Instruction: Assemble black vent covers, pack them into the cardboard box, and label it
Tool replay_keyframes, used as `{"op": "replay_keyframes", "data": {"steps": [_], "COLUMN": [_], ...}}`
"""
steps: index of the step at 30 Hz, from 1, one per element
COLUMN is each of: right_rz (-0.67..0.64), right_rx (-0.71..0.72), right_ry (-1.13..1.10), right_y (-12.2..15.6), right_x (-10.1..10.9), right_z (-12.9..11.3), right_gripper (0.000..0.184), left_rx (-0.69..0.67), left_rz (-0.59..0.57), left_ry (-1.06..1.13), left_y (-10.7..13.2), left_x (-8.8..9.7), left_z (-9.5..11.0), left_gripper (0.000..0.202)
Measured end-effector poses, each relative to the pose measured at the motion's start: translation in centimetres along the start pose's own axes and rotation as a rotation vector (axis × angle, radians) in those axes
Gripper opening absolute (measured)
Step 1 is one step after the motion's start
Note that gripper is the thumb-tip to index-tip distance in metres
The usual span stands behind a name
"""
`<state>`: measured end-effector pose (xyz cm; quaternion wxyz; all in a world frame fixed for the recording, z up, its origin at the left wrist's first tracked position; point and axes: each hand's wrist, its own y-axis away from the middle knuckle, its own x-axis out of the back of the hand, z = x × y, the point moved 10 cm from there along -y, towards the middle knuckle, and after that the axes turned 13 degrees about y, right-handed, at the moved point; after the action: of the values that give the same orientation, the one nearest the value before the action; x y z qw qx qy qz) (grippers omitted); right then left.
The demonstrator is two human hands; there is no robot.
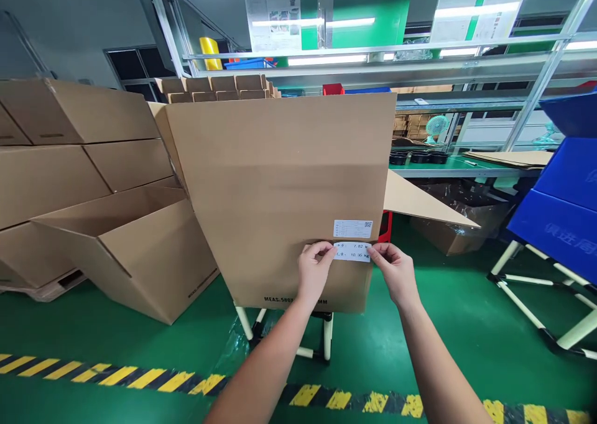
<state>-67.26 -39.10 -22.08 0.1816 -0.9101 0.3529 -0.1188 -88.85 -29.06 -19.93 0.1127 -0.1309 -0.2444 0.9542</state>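
Observation:
A white printed label is stretched between my hands, close against the front of a large cardboard box. My left hand pinches the label's left end between thumb and fingers. At its right end, my right hand holds the label the same way. The label bows slightly, and I cannot tell how much of it touches the cardboard. Just above it, another white label with a small square code lies flat on the box. Black printing runs along the lower edge, partly behind my left wrist.
An open cardboard box and stacked boxes stand at left. The large box rests on a pipe stand. A box flap juts out rightward. Blue bins sit on another stand at right. A green workbench lies behind.

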Motion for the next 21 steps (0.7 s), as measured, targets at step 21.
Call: {"op": "replay_keyframes", "data": {"steps": [21], "right_rz": [0.283], "right_rx": [0.092], "right_ry": [0.213], "right_y": [-0.8], "right_x": [1.1], "right_z": [-1.8], "right_gripper": [0.037], "left_rx": [-0.308], "left_rz": [0.153], "left_ry": [-0.411], "left_y": [0.3], "left_x": [-0.6], "left_z": [2.5], "left_gripper": [0.010]}}
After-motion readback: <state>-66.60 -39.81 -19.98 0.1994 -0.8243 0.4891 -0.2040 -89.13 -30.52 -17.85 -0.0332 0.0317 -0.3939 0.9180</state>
